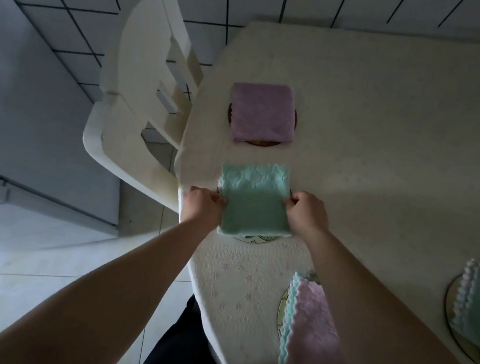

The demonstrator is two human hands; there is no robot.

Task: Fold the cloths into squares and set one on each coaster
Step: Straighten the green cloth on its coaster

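- Left hand (pixel 202 204) pinches the left edge of the green cloth (pixel 254 199); right hand (pixel 307 212) pinches its right edge.
- The folded square sits between both hands, lying over a coaster (pixel 255 237) near the worktop (pixel 394 142) edge.
- Just beyond, a pink cloth (pixel 261 113) covers another coaster (pixel 261 143).

A white chair (pixel 139 98) stands against the cloth-covered table (pixel 394 142).

Both bare arms reach forward — left hand (pixel 202 204) and right hand (pixel 307 212) with fingers curled, pinching.
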